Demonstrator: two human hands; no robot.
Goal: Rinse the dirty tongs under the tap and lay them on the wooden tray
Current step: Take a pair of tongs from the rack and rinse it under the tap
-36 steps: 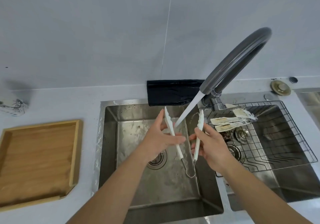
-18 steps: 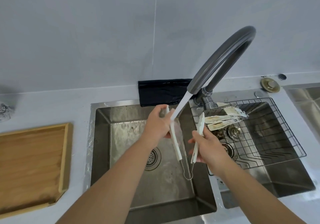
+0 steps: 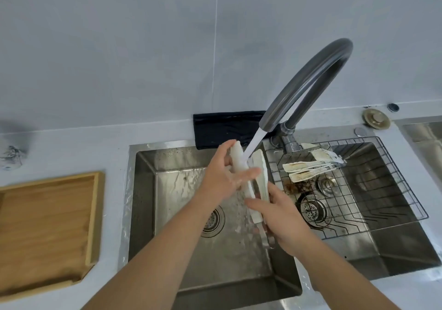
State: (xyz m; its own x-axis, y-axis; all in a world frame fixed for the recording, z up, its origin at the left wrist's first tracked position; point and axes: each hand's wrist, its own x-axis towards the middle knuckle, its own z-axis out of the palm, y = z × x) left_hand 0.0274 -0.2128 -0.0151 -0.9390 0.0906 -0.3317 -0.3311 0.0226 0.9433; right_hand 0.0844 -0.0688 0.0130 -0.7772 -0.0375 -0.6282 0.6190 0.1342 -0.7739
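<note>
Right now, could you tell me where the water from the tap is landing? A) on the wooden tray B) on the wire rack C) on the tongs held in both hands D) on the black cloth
C: the stream from the tap falls onto the tongs, gripped by the left hand and right hand over the left sink; the tray sits off to the left.
</note>
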